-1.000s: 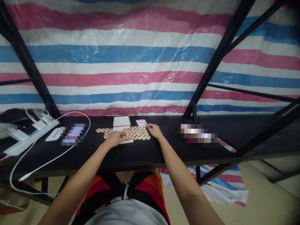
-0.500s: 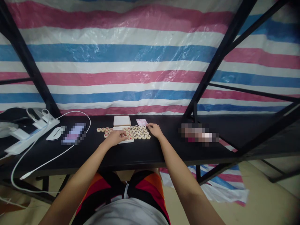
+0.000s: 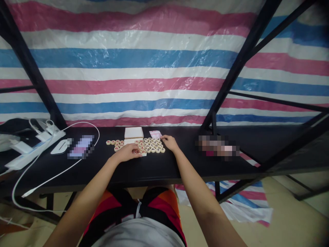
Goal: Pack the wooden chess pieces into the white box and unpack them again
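Note:
My left hand (image 3: 128,152) bends over the front of an open white box (image 3: 130,141), fingers curled down on a xiangqi piece they partly hide. Several round, pale pieces with red characters (image 3: 141,145) lie in the box's right side. More red-marked pieces (image 3: 113,142) lie loose on the table to the left, some behind my hand. Against the box's right side, dark-marked xiangqi pieces (image 3: 153,145) stand in rows. My right hand (image 3: 169,141) rests at their right edge, fingers loosely stretched toward a pink and white paper slip (image 3: 155,134), holding nothing visible.
The white box lid (image 3: 134,132) lies behind the box on the black table (image 3: 154,169). To the left are a blurred phone (image 3: 81,145), a white device (image 3: 59,146), a power strip (image 3: 33,151) and a white cable (image 3: 52,176). A blurred object (image 3: 217,147) lies right.
My left hand's fingertips have moved slightly toward me, down to the box's front edge, showing more of the red-marked pieces inside. My right hand has stayed in place.

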`<state>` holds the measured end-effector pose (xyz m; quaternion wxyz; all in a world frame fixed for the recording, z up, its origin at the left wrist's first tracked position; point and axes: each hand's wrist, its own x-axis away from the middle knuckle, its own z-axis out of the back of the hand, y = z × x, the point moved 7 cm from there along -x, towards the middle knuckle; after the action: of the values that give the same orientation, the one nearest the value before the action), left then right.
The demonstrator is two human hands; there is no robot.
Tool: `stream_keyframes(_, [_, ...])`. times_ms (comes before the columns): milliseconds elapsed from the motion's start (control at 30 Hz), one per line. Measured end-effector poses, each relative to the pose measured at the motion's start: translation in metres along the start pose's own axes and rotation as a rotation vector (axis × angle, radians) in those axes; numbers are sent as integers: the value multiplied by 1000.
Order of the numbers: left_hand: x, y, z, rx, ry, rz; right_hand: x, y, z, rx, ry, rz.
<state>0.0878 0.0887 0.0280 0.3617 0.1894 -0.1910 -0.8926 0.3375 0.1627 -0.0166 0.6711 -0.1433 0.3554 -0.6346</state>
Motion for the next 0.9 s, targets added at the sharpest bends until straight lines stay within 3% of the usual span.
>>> stream_keyframes(600, [2,9,2,3,9,-41,0,1,0,10,-5,1])
stream_keyframes(900, [3,4,-1,-14,-14,-7,0,0,-1,6,-3,1])
